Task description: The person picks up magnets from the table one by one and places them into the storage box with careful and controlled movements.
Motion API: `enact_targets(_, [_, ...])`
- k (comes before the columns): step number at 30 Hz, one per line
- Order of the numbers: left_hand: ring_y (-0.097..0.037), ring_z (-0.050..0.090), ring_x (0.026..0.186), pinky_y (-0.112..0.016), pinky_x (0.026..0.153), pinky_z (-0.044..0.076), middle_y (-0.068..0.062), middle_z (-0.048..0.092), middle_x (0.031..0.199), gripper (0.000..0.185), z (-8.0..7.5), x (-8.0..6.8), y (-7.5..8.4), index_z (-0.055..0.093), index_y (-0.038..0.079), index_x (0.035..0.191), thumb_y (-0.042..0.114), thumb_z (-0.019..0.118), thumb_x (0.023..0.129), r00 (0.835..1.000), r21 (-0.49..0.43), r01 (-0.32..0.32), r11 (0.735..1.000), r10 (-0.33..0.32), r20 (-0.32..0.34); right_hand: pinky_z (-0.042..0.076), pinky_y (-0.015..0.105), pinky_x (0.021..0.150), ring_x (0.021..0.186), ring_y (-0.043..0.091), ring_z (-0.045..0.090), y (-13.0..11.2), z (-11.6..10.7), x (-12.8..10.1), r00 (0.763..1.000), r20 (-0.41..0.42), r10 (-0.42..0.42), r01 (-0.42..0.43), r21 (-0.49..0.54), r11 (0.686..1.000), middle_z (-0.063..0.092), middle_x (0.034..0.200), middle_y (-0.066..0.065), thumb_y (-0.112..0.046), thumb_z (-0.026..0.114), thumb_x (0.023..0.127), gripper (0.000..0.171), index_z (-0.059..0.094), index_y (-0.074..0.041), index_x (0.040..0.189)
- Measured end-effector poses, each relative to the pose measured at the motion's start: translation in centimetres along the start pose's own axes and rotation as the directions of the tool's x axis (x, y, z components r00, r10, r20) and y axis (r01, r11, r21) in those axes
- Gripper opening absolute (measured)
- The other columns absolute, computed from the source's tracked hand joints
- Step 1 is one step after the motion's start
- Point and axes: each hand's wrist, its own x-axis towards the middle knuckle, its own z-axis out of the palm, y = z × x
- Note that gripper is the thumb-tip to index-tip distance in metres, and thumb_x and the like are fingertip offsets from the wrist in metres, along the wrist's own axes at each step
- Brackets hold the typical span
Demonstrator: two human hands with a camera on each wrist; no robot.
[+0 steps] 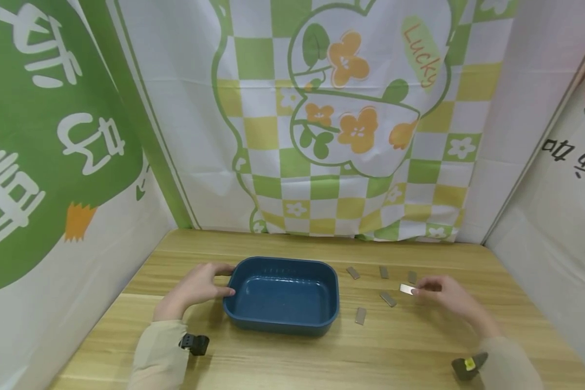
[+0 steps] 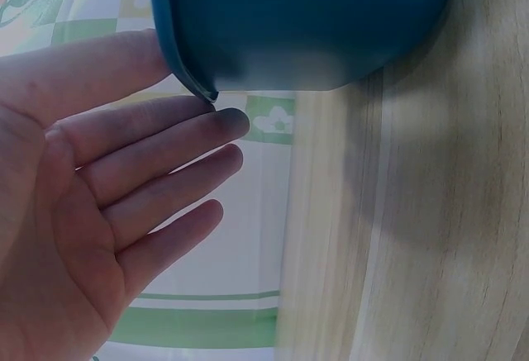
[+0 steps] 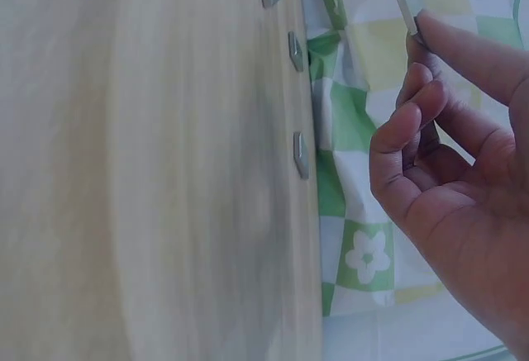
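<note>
We found the right hand point(image 1: 450, 295) pinching a small grey metal plate point(image 1: 407, 289) just above the surface point(image 1: 419, 346), toward its right edge. The left hand point(image 1: 197, 286), fingers spread, touched the blue tub's point(image 1: 283, 319) left rim; bare wood lay along the near edge.

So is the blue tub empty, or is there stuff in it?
Empty. The head view shows the blue tub's bare bottom; the small metal pieces lie outside it on the table.
</note>
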Motion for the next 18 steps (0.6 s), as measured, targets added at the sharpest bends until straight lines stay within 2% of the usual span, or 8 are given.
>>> enact_targets(8, [-0.034, 0.057, 0.118, -0.053, 0.099, 0.044, -0.014, 0.064, 0.124, 0.054, 0.1, 0.0, -0.1, 0.06, 0.003, 0.125, 0.026, 0.076, 0.079, 1.0, 0.0, 0.013, 1.0, -0.013, -0.006, 0.049, 0.023, 0.072, 0.083, 0.01, 0.057, -1.3, 0.4, 1.3, 0.999, -0.012, -0.046, 0.046, -0.034, 0.998, 0.067, 0.094, 0.004, -0.029, 0.065, 0.088, 0.025, 0.069, -0.006, 0.099])
enact_targets(18, [-0.034, 0.057, 0.118, -0.053, 0.098, 0.045, -0.014, 0.064, 0.123, 0.053, 0.3, 0.0, -0.2, 0.06, 0.003, 0.125, 0.025, 0.076, 0.079, 1.0, -0.007, 0.009, 1.0, -0.009, -0.011, 0.05, 0.023, 0.073, 0.085, 0.012, 0.058, -2.1, 0.9, 2.3, 0.997, 0.005, -0.079, 0.079, -0.017, 0.997, 0.067, 0.094, 0.005, -0.026, 0.065, 0.089, 0.025, 0.069, -0.004, 0.1])
